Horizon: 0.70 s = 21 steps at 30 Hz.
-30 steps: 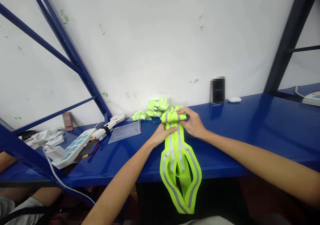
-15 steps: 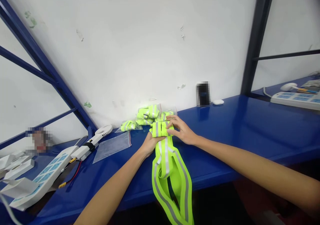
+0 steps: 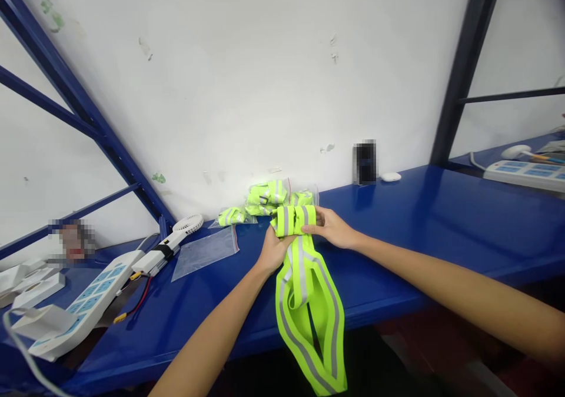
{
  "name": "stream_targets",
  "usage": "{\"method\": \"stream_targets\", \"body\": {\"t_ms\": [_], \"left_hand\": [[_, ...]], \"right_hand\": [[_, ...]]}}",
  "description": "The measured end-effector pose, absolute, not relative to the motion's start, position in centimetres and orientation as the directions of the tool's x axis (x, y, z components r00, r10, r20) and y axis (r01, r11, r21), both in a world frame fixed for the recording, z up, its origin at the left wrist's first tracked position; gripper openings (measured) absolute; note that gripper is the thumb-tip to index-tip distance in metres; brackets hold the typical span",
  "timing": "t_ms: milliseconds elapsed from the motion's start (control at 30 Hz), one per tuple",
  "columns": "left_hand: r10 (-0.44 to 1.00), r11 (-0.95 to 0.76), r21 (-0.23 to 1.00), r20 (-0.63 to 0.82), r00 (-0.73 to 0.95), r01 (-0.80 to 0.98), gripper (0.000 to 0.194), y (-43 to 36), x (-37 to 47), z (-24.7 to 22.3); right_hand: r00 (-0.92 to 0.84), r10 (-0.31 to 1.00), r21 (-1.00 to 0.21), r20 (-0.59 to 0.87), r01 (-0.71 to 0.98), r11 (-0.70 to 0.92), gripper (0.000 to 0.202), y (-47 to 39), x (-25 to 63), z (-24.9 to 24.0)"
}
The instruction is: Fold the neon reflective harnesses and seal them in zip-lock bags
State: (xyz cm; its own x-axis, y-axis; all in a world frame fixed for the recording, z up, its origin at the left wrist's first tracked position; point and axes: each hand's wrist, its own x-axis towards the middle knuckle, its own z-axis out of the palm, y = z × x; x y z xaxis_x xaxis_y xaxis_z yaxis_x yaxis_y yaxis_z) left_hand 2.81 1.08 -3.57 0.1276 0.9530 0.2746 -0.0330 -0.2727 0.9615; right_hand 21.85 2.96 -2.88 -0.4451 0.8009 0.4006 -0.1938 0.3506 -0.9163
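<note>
A neon-yellow reflective vest (image 3: 338, 326) with grey stripes is partly rolled into a bundle at its upper end. Its loose straps form a long loop that hangs over the table's front edge. My left hand (image 3: 274, 249) grips the bundle from the left, thumb in front and fingers hidden behind it. On the right side, my right hand (image 3: 333, 227) pinches the roll, with its thumb across the front and the other fingers behind. Just beyond the hands, several similar folded vests (image 3: 267, 192) lie in clear bags against the wall.
An open-looking flat clear zip bag (image 3: 205, 253) lies left of my hands on the blue table (image 3: 397, 226). Further left are a white handheld fan (image 3: 188, 224) and a power strip (image 3: 88, 303) with cables. A blurred dark object (image 3: 365, 163) and white case (image 3: 391, 177) stand near the wall.
My right hand's fingers, raised over the front of the roll before, now wrap its right end. The roll looks wider and flatter. The whole view has shifted slightly.
</note>
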Motion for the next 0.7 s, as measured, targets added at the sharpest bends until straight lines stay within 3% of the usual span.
{"method": "stream_targets", "body": {"t_ms": [167,300,433,600,700], "left_hand": [[0.957,-0.265,0.953,0.279,0.078,-0.150,0.063,0.98,3.46,-3.54],[0.966,-0.032,0.972,0.090,0.242,-0.234,0.071,0.62,3.42,-3.33],[0.931,0.092,0.979,-0.021,0.365,-0.180,0.058,0.56,3.34,-3.32],[0.919,0.087,0.962,0.023,0.394,-0.260,0.052,0.61,3.14,-3.32],[0.903,0.151,0.917,0.024,0.429,-0.370,0.054,0.37,2.93,-3.06]], "right_hand": [[-0.360,0.817,-0.892,0.450,-0.155,0.424,0.053,2.70,21.57,-2.70],[-0.263,0.800,-0.818,0.539,0.061,0.572,0.038,2.74,21.86,-2.53],[-0.219,0.748,-0.722,0.627,0.197,0.663,0.030,2.88,22.19,-2.70],[-0.396,0.572,-0.521,0.718,0.240,0.819,0.046,2.91,22.23,-2.87],[-0.471,0.499,-0.466,0.727,0.196,0.863,0.042,2.94,22.21,-2.82]]}}
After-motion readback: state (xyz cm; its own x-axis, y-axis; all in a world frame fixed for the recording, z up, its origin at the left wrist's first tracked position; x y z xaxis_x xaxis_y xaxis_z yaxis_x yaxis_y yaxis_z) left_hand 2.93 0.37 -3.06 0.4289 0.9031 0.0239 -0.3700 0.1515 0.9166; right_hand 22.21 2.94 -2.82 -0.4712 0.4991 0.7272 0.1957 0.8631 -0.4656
